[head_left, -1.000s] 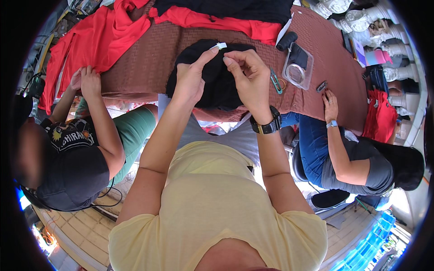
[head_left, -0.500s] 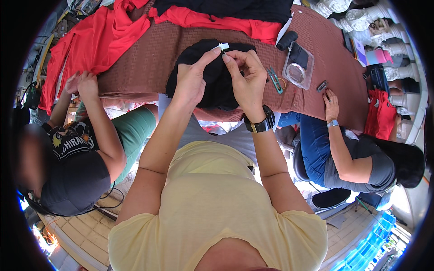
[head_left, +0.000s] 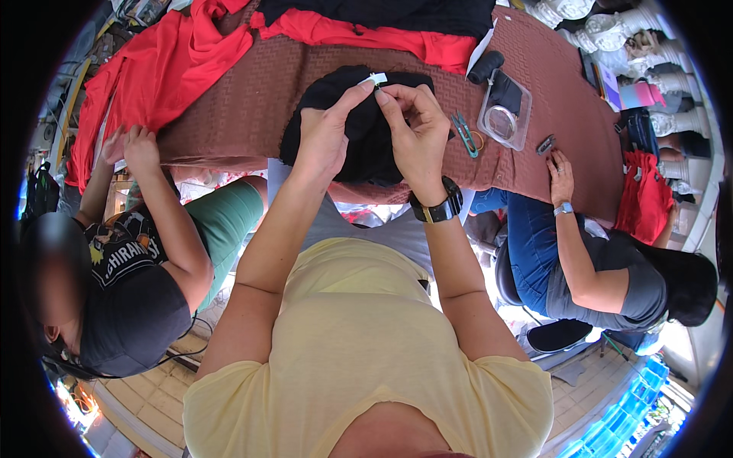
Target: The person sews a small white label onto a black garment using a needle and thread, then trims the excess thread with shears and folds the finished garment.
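Note:
A black garment (head_left: 365,149) lies bunched on the table in front of me. At its far edge a small white label (head_left: 378,79) stands out. My left hand (head_left: 324,139) is closed on the garment, its thumb and fingers pinching the cloth right at the label. Beside it, my right hand (head_left: 418,136) is closed in a pinch, thumb against forefinger, just below the label. What sits between those fingertips is too small to make out. To the right of my right hand lie teal thread snips (head_left: 464,136) with an orange ring.
A clear plastic box (head_left: 504,114) and a dark roll (head_left: 485,67) lie right on the brown-covered table (head_left: 267,91). Red cloth (head_left: 183,61) and a black-and-red pile (head_left: 382,30) cover its far side. Persons sit left and right; the right person's hand (head_left: 561,179) rests near a small dark tool (head_left: 545,144).
My hands and the label have hardly moved. The person on the left has shifted a little, with their hands slightly lower on the red cloth.

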{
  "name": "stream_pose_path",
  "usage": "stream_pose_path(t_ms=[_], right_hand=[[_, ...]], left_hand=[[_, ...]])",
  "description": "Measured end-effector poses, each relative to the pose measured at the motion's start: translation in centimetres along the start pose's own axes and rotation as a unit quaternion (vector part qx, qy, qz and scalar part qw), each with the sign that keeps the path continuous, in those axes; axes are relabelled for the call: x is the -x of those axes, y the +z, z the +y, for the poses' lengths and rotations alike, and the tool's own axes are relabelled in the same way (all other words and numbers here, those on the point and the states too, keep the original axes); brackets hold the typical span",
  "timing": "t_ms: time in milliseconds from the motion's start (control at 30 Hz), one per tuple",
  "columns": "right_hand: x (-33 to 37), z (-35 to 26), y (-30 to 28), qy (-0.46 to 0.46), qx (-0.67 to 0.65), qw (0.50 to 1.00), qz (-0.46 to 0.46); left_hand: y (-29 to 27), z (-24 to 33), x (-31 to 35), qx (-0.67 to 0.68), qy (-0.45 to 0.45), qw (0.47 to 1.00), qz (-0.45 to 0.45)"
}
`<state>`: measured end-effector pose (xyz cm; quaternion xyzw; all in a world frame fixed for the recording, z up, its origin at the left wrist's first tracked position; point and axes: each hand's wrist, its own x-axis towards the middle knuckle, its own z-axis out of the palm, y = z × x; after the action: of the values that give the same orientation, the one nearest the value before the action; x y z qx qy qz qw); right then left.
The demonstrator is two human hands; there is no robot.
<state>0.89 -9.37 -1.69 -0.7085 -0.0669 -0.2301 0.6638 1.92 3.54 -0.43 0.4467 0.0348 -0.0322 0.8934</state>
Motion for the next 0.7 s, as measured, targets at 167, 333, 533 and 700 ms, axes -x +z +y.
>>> stream_pose_path(t_ms=[167,333,533,700], right_hand=[[-0.2,1.1,0.1,-0.006,-0.005,1.000,0.003],[-0.2,1.9,0.2,0.020,-0.045,0.999,0.001],[-0.1,1.5,0.4,0.073,-0.112,0.991,-0.001],[0.4,1.3,0.3,0.053,-0.140,0.989,-0.016]], left_hand=[[-0.1,-0.3,-0.4,0.002,-0.019,1.000,0.014],[-0.1,-0.6,-0.7,-0.011,-0.028,0.999,0.026],[0.0,-0.5,-0.5,-0.013,-0.027,0.998,0.049],[-0.8,-0.4,-0.7,-0.025,-0.025,0.998,0.044]])
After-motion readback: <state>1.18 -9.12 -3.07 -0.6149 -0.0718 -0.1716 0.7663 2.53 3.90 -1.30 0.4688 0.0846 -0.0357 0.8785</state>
